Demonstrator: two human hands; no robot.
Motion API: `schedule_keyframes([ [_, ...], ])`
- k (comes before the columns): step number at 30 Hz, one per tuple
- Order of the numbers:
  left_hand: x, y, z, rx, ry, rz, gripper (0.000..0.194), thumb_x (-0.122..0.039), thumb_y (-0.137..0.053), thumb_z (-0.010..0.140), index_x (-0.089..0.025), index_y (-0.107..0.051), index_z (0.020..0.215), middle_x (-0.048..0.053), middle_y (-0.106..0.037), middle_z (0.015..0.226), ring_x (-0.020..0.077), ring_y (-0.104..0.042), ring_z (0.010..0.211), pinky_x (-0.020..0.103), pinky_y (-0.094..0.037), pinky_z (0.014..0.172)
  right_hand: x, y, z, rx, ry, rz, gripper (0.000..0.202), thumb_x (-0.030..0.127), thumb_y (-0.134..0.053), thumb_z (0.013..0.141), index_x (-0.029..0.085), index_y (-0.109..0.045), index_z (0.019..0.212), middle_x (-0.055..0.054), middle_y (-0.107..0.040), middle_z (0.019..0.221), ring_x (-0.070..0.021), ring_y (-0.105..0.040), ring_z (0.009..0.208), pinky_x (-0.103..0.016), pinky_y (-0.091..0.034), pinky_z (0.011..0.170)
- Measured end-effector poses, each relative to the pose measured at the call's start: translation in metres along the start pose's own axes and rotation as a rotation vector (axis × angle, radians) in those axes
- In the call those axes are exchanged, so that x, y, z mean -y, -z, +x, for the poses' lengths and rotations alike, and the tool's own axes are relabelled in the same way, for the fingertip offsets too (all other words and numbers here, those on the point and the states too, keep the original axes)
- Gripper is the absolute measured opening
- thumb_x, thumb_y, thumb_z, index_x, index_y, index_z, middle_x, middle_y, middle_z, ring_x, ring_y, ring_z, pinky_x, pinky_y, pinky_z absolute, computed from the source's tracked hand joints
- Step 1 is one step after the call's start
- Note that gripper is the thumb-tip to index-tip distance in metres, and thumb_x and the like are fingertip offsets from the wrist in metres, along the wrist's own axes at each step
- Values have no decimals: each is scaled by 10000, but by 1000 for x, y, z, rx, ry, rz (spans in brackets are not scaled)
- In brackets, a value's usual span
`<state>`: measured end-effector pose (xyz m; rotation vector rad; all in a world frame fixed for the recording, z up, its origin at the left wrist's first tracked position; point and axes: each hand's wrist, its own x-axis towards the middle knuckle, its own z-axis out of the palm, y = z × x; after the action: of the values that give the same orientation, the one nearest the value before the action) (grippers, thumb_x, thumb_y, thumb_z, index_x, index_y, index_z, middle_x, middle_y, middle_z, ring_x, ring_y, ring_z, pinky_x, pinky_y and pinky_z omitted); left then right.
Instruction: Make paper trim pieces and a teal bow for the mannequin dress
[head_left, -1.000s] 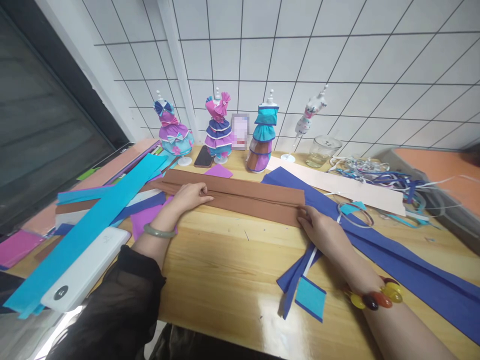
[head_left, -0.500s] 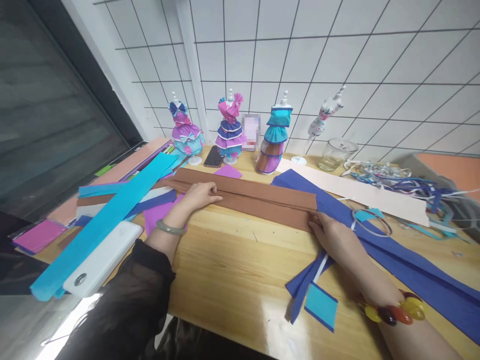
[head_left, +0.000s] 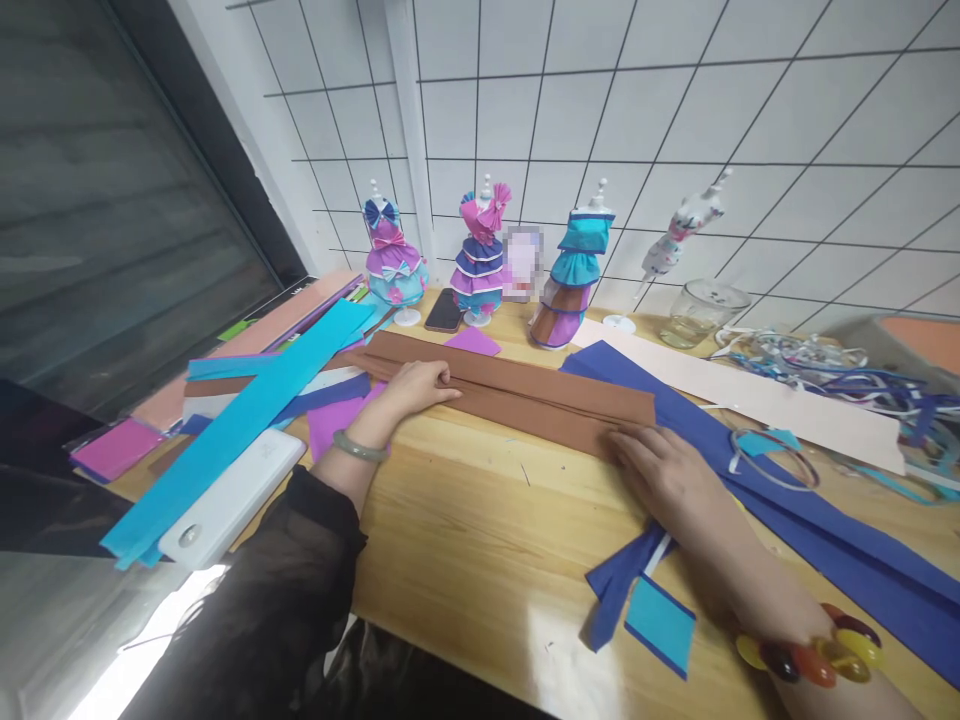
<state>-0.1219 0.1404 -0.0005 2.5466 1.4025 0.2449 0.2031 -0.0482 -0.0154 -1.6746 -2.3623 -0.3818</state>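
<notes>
A long brown crepe-paper strip (head_left: 525, 385), folded lengthwise, lies across the table before me. My left hand (head_left: 420, 388) rests on its left part, fingers curled and closed at the lower layer. Near the right end, my right hand (head_left: 660, 465) lies over the lower edge with its fingers stretched out on the paper; its thumb is mostly hidden. A wide dark blue strip (head_left: 757, 480) runs beneath the brown strip's right end and past my right wrist. Below that hand are a short folded blue strip (head_left: 619, 590) and a turquoise piece with blue borders (head_left: 661, 625).
Dressed mini mannequins (head_left: 480, 260) and a bare tilted one (head_left: 686, 225) stand along the tiled wall. A glass (head_left: 705, 310) and tangled ribbons (head_left: 810, 365) are at right. Turquoise strips (head_left: 262, 410) and a white oblong device (head_left: 232, 500) lie at left.
My right hand has shifted slightly left from the brown strip's corner, its fingers now flatter on the paper. My left hand stays on the strip. The whole view has turned slightly left.
</notes>
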Motion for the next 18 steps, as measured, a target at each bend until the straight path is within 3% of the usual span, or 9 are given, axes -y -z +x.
schedule_keyframes([
  [4, 1, -1, 1, -5, -3, -1, 360, -553, -554, 706, -212, -548, 820, 10, -634, 795, 169, -566, 723, 249, -335, 596, 14, -9, 4, -33, 97, 69, 352, 272, -398, 912, 78, -590, 1134, -154, -605, 1166, -241, -531, 1111, -395, -430, 954],
  [10, 4, -4, 2, -16, -9, -5, 355, -553, -564, 701, -219, -543, 820, 4, -639, 808, 172, -574, 737, 249, -341, 599, 26, -17, 1, 9, 125, 36, 402, 281, -396, 907, 16, -596, 1135, -198, -577, 1204, -272, -512, 1154, -405, -433, 970],
  [18, -1, 1, -2, 17, -26, 72, 332, -514, -537, 754, -218, -556, 905, 26, -640, 875, 193, -581, 798, 269, -376, 637, 24, -13, -4, 48, 75, 59, 391, 297, -410, 894, 51, -610, 1123, -189, -587, 1193, -268, -529, 1138, -399, -440, 970],
])
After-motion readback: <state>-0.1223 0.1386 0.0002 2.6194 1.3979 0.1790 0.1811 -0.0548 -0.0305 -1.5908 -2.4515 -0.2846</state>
